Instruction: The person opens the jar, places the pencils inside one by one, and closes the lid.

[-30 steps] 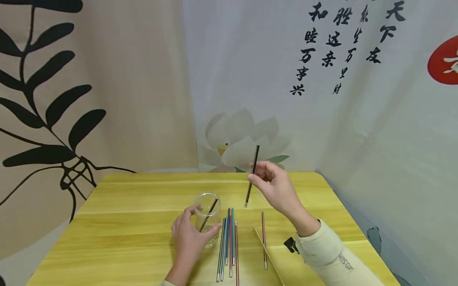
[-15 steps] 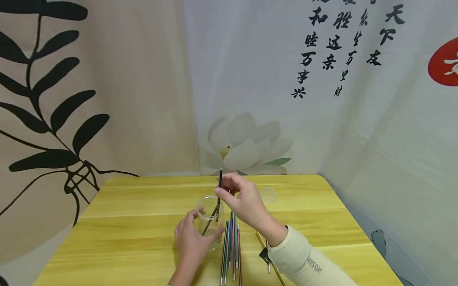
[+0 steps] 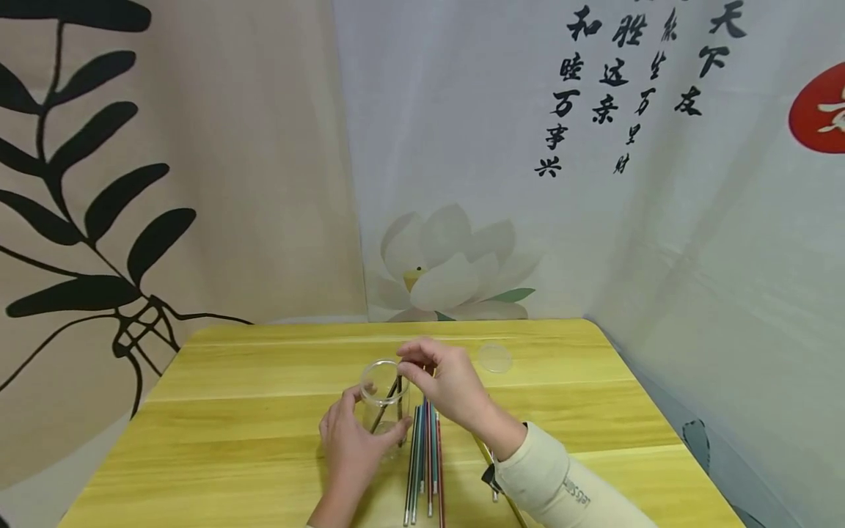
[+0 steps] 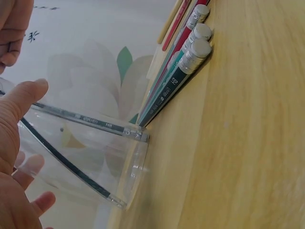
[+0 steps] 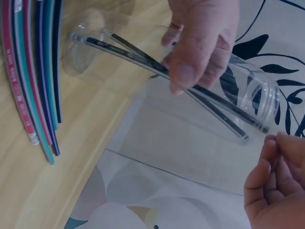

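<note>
My left hand (image 3: 353, 447) grips a clear cylindrical jar (image 3: 378, 400) from the left, thumb across the near side. Two dark pencils stand slanted and crossing inside it. In the left wrist view one pencil (image 4: 71, 162) leans, with its eraser end at the jar's base. The other pencil (image 4: 88, 119) lies closer to the thumb, eraser end also down at the base. My right hand (image 3: 449, 378) is over the jar's rim with fingers curled and thumb and fingertips together. In the right wrist view those fingertips sit right at the upper end of a pencil (image 5: 224, 105).
Several coloured pencils (image 3: 422, 462) lie side by side to the right of the jar on the wooden table (image 3: 231, 425). A yellowish stick (image 3: 513, 510) is partly under the right sleeve. Further back lies a clear round disc (image 3: 495, 358). A printed curtain hangs behind.
My right hand has brought a dark pencil leftward from above the table to the jar, then lowered it inside beside the first. The left hand keeps its grip on the jar.
</note>
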A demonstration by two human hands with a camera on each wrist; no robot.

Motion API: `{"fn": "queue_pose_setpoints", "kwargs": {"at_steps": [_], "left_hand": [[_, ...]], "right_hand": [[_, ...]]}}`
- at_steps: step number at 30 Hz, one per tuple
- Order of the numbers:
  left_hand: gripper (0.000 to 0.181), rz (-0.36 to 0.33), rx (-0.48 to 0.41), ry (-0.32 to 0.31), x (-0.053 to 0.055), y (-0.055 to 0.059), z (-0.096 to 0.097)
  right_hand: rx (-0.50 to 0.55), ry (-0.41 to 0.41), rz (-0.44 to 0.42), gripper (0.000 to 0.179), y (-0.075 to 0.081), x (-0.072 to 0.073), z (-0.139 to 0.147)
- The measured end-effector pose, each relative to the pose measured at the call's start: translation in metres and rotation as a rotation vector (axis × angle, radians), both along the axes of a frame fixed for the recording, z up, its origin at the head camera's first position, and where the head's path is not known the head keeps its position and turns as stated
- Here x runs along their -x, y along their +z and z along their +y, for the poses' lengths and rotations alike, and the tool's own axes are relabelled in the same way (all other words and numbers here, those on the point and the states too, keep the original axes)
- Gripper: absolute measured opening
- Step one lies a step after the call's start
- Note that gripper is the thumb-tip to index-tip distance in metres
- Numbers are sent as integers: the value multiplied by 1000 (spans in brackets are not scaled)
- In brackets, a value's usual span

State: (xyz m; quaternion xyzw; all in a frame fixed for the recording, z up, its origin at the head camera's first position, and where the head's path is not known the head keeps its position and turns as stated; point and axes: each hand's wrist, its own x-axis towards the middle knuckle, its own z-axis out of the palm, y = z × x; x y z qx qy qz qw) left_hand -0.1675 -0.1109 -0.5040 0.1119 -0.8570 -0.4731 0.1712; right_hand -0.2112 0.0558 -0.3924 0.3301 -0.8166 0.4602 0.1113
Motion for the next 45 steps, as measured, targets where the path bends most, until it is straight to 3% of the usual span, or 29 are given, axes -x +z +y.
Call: {"fn": "queue_pose_setpoints", "kwargs": {"at_steps": [6,12,17,21,26,31,38,45], "left_hand": [[86,-14,-4,14,0,0,-1],[93,0,13,16,-1,0,-1],[93,2,26,13,-1,0,-1],[93,-1,28,9,-1,0,0],[93,-9,14,12,-2,1,1],[95,-20,9,17,-4,4,2],[97,-25,0,11,-5,3,1],[95,-29,-1,12,-5,4,1]], "right_hand": [[-58,-9,42,11,-7,1,4],[-145,-92,12,10,-20,14,39],[-350,-201,-135,13,-55,31,88],[-527,-264,-254,14,-88,34,120],[-579,-240,-264,14,-113,29,134],[-582,-195,-224,17,-117,26,126],[-665,-225,-149,17,-114,18,110],[-652,-275,-177,12,-113,15,104]]}}
